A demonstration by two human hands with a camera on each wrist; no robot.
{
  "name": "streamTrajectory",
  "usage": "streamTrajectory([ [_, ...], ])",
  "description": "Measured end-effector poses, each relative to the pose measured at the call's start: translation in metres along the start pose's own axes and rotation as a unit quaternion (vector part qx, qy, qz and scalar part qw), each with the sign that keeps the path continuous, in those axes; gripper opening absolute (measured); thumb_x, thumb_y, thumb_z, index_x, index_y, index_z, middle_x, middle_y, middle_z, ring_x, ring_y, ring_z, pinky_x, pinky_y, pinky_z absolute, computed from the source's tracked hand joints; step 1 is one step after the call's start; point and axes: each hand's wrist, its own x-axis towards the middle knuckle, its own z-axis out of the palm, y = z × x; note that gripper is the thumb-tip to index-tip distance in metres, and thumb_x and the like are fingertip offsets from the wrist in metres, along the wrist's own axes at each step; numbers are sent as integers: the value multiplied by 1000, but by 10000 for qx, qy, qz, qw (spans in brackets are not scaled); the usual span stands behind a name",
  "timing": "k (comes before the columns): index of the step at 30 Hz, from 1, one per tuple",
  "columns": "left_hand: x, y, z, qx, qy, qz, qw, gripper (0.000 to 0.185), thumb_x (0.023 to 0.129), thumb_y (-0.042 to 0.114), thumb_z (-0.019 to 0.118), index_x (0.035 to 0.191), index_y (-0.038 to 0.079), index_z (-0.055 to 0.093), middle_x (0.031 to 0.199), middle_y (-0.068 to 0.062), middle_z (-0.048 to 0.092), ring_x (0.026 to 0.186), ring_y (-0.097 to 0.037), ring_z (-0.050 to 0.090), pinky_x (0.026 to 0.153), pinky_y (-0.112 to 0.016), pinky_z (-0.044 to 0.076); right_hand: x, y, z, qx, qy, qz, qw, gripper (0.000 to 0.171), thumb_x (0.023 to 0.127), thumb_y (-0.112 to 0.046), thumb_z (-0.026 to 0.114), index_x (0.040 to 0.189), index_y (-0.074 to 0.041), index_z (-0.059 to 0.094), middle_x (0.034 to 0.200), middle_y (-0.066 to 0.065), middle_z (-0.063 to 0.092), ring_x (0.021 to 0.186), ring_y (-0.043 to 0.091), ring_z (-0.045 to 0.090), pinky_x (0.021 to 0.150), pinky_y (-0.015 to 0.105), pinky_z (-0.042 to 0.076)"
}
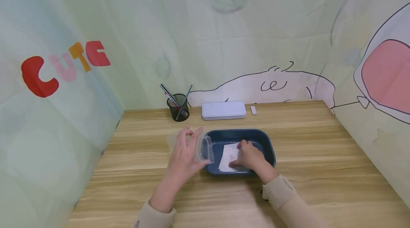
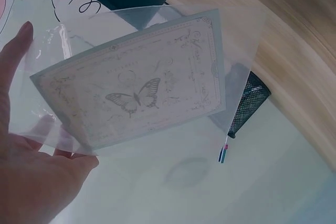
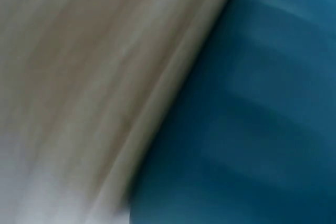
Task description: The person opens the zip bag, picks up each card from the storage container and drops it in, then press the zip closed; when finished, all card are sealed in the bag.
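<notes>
Beige sleeves frame the lower edge of the head view, both forearms reaching over a wooden desk [image 1: 320, 142]. Left hand [image 1: 184, 153]: raised above the desk just left of a dark blue tray [image 1: 270, 146], thumb and fingers pinching a clear plastic sleeve [image 1: 205, 148]. The left wrist view shows that this sleeve [image 2: 157, 66] contains a pale card printed with a butterfly [image 2: 134, 95]; the grip sits at one corner only, fingers otherwise fairly straight. Right hand [image 1: 248, 156]: inside the tray, fingers bent down onto a white paper card [image 1: 229, 156] lying on the tray floor; whether it pinches or merely presses cannot be told, and the right wrist view is a blur of blue and pale surfaces.

Behind the tray stand a black mesh pen holder [image 1: 178, 107] with pens, a white case [image 1: 223, 110] and a small white eraser-like block [image 1: 253, 110].

Risks, as judged: the slick sleeve, held at a corner, may slip from the left hand or let the butterfly card slide out of its open end if tilted. The thin card in the tray may crease under the right fingertips, or the tray may skid if the card is dragged against its wall.
</notes>
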Motion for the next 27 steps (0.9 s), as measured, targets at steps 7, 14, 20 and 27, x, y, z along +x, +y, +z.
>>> streamTrajectory([
  [7,0,0,-1,39,-8,-55,10000,106,53,30,95,142,8,42,120,-15,40,132,-37,32,109,-43,29,5,0,4,109,90,181,9997,75,55,-46,91,104,-3,55,99,14,43,77,26,51,63,37,47],
  [14,-1,0,-2,83,-42,-97,9999,105,54,30,95,141,7,42,120,-15,40,132,-37,31,109,-43,30,5,0,5,154,221,206,9994,81,55,-44,92,106,-2,46,97,13,43,78,26,50,64,36,47],
  [20,0,1,-2,93,-161,-194,9996,105,55,30,95,142,8,41,120,-14,39,135,-33,28,109,-42,30,3,-2,1,370,399,167,9984,78,58,-36,93,113,-5,47,97,11,50,82,26,51,72,39,48],
  [27,0,1,-2,138,-104,-163,9997,104,55,30,95,142,7,42,120,-13,39,134,-35,29,108,-43,31,2,-1,-6,535,715,-198,9958,65,63,-31,91,113,-13,53,92,5,62,75,21,54,66,35,47],
])
